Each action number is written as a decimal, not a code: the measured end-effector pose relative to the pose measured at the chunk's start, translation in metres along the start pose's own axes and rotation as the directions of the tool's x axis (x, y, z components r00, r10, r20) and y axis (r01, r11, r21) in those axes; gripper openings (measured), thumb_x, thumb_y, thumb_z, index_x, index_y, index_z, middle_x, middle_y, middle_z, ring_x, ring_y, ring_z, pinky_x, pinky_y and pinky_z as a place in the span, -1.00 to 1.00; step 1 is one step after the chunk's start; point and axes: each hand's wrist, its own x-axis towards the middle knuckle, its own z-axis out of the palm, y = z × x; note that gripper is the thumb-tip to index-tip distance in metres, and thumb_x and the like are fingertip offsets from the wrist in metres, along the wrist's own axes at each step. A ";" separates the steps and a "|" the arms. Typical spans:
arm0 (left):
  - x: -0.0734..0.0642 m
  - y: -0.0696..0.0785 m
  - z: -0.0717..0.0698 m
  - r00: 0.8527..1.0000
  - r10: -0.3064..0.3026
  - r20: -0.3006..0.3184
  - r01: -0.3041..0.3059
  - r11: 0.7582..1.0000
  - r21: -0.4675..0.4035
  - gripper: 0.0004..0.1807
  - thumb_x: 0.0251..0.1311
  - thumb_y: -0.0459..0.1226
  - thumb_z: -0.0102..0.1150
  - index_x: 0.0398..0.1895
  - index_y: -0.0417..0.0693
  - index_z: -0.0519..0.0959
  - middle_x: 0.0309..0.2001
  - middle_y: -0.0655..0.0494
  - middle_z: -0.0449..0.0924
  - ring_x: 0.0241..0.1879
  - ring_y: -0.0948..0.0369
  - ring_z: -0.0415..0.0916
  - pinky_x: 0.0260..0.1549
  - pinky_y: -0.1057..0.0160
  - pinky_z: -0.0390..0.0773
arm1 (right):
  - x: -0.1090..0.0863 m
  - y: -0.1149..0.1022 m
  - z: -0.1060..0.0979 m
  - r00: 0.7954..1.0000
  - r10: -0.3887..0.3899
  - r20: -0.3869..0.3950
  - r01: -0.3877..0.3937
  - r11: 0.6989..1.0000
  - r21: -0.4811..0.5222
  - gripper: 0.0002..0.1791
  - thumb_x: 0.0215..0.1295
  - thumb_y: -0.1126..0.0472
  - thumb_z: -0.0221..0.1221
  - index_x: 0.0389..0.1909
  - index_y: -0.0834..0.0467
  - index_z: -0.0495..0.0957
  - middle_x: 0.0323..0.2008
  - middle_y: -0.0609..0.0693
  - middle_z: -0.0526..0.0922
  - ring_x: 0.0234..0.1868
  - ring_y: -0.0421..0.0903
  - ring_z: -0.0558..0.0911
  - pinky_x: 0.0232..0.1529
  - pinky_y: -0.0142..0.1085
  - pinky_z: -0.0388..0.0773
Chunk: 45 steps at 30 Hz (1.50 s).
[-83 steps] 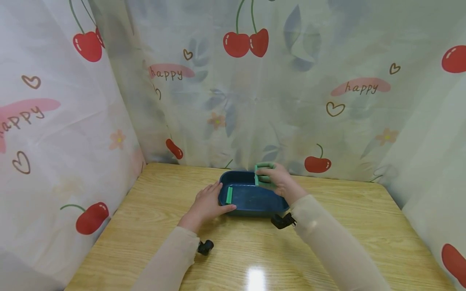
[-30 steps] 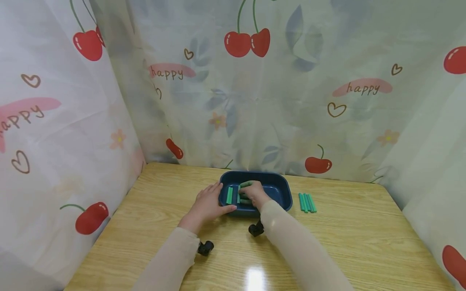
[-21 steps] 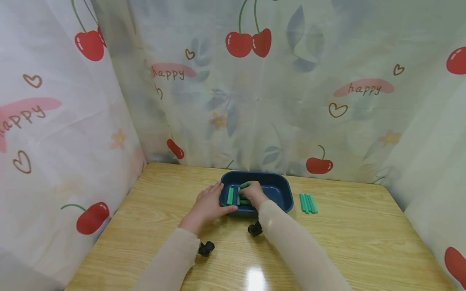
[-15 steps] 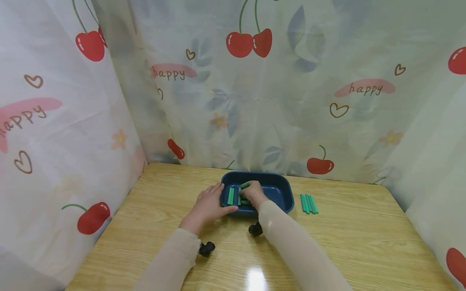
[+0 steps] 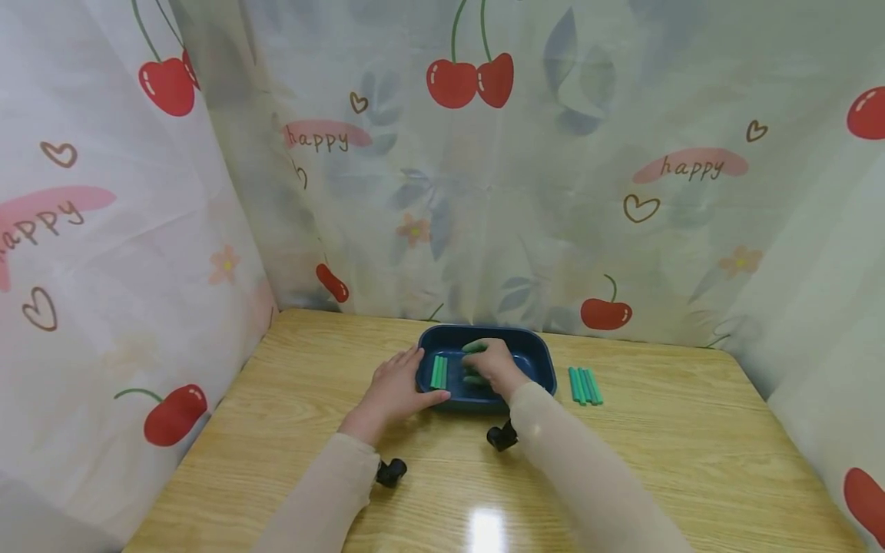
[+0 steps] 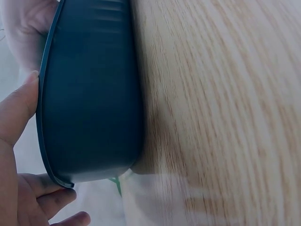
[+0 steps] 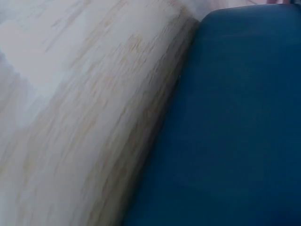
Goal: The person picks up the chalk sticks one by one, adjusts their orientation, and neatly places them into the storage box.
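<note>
A wood-grain table (image 5: 691, 445) meets cherry-print curtains (image 5: 525, 192). The left hand (image 5: 391, 389) grips the corner of a blue tray (image 5: 470, 406); the right hand (image 5: 494, 364), fingers parted, holds nothing above it. Green sticks (image 5: 585, 385) lie beside the tray; three inner sticks (image 5: 439, 372) lie within, one released since the earlier frame.

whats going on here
A person's left hand holds the left end of a dark blue tray, while the right hand is over the tray's inside, apparently holding nothing. Three green sticks lie side by side in the tray, near its left end. More green sticks lie on the table, right of the tray.
</note>
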 end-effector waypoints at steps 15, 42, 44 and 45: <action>0.000 -0.002 -0.001 1.000 0.001 0.007 -0.001 1.000 -0.005 0.13 0.11 0.33 0.25 0.57 -0.13 0.11 0.55 -0.06 0.08 0.53 -0.07 0.00 0.45 -0.17 -0.05 | -0.029 -0.018 -0.024 0.994 -0.061 0.095 0.060 0.998 0.016 -0.66 0.32 0.42 0.21 0.09 0.44 0.54 -0.28 0.17 0.63 -0.29 0.04 0.67 -0.33 -0.18 0.71; -0.002 0.000 -0.001 1.000 -0.018 0.020 0.018 1.000 -0.015 0.14 0.11 0.34 0.24 0.59 -0.08 0.07 0.57 -0.01 0.03 0.54 -0.05 -0.03 0.47 -0.14 -0.09 | -0.068 -0.029 -0.056 0.979 -0.108 0.175 0.119 0.992 -0.052 -0.68 0.35 0.37 0.23 0.07 0.41 0.52 -0.14 0.19 0.61 -0.25 0.06 0.68 -0.27 -0.15 0.71; -0.001 0.001 -0.001 1.000 -0.018 0.017 0.018 1.000 -0.018 0.14 0.11 0.34 0.25 0.59 -0.08 0.07 0.57 0.00 0.03 0.54 -0.05 -0.03 0.47 -0.14 -0.09 | -0.069 -0.029 -0.059 0.977 -0.113 0.183 0.124 0.991 -0.054 -0.68 0.36 0.37 0.22 0.08 0.42 0.52 -0.15 0.19 0.61 -0.25 0.06 0.67 -0.27 -0.15 0.71; -0.001 0.001 -0.001 1.000 -0.018 0.014 0.018 1.000 -0.018 0.14 0.11 0.34 0.25 0.59 -0.08 0.08 0.57 0.00 0.03 0.54 -0.05 -0.03 0.47 -0.14 -0.09 | -0.070 -0.029 -0.061 0.976 -0.116 0.186 0.128 0.990 -0.057 -0.68 0.36 0.37 0.22 0.08 0.42 0.52 -0.15 0.19 0.61 -0.26 0.05 0.68 -0.27 -0.16 0.71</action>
